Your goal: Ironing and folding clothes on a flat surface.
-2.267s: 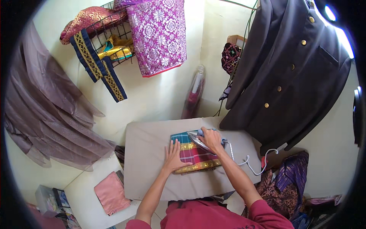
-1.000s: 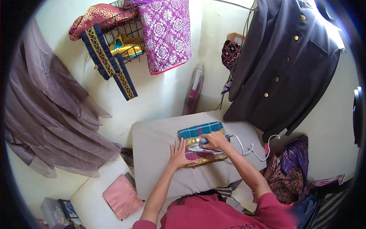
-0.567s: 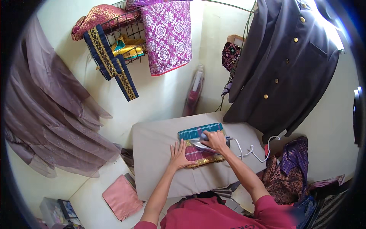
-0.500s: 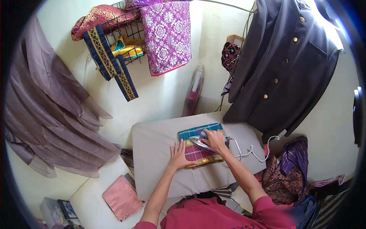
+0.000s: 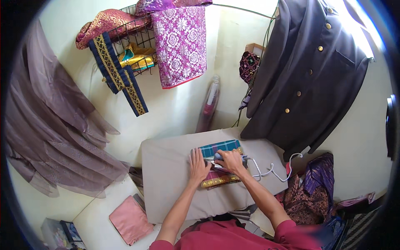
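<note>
Right hand (image 5: pixel 231 161) clasps a smooth iron (image 5: pixel 218 156) on gold-banded checked cloth (image 5: pixel 221 146); left hand (image 5: pixel 199 167), seemingly flat, spreads at its edge.

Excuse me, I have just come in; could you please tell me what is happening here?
A person in a dark red shirt is working at a beige, cloth-covered board. The right hand grips a silver and blue-grey metal iron over a folded checked cloth in teal, maroon and gold. The left hand is at the cloth's left edge, near the iron's tip.
</note>
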`<action>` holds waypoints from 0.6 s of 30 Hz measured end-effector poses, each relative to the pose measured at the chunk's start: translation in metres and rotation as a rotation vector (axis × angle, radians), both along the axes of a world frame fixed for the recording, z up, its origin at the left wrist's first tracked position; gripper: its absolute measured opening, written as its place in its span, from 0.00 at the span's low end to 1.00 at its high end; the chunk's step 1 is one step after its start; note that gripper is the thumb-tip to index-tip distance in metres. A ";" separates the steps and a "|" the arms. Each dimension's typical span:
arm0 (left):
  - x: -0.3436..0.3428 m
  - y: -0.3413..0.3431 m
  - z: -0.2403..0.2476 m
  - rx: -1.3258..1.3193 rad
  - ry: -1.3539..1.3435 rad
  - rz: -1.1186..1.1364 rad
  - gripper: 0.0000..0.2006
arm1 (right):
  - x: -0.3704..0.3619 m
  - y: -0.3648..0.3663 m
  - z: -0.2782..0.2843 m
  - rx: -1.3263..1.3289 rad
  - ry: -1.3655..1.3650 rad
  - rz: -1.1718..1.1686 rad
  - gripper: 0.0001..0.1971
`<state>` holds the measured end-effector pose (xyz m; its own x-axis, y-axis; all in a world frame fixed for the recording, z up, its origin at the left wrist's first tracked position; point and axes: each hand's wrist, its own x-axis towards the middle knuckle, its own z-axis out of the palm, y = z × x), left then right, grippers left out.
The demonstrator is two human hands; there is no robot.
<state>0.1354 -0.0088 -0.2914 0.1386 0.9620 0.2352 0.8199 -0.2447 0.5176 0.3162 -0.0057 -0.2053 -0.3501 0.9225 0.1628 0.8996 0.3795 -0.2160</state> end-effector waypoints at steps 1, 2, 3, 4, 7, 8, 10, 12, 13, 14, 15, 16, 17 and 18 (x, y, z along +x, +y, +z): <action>0.005 -0.003 -0.004 0.001 -0.003 -0.005 0.42 | 0.000 0.000 -0.002 0.047 0.015 -0.026 0.20; 0.009 -0.009 -0.008 0.009 0.014 0.016 0.43 | 0.000 0.001 -0.003 0.093 0.030 -0.050 0.20; 0.012 -0.012 -0.009 0.018 0.032 0.034 0.44 | 0.000 0.003 -0.004 0.093 0.027 -0.056 0.20; 0.013 -0.010 -0.010 -0.015 0.057 0.044 0.48 | 0.000 0.007 -0.004 0.056 0.021 -0.132 0.20; 0.014 -0.006 -0.007 -0.091 0.148 0.012 0.50 | 0.005 0.021 -0.008 0.011 0.021 -0.272 0.20; 0.016 -0.007 -0.005 -0.093 0.148 0.010 0.50 | 0.008 0.025 -0.009 0.006 0.028 -0.334 0.20; 0.017 -0.008 -0.006 -0.060 0.155 0.025 0.52 | 0.004 0.033 -0.004 0.004 0.046 -0.343 0.20; 0.016 -0.008 -0.006 -0.055 0.166 0.030 0.52 | 0.001 0.040 -0.006 0.055 0.004 -0.352 0.20; 0.016 -0.008 -0.007 -0.052 0.176 0.031 0.52 | 0.000 0.040 -0.007 0.056 0.006 -0.350 0.20; 0.016 -0.007 -0.007 -0.050 0.177 0.033 0.52 | 0.000 0.040 -0.008 0.063 -0.003 -0.334 0.20; 0.016 -0.007 -0.005 -0.078 0.179 0.032 0.52 | -0.001 0.039 -0.007 0.068 -0.011 -0.319 0.20; 0.016 -0.008 -0.004 -0.105 0.182 0.030 0.52 | -0.001 0.037 -0.007 0.068 -0.010 -0.319 0.20; 0.016 -0.009 -0.002 -0.105 0.183 0.030 0.52 | 0.000 0.033 -0.006 0.035 -0.024 -0.294 0.19; 0.016 -0.010 -0.002 -0.136 0.182 0.016 0.51 | 0.001 0.032 -0.004 0.004 -0.039 -0.267 0.19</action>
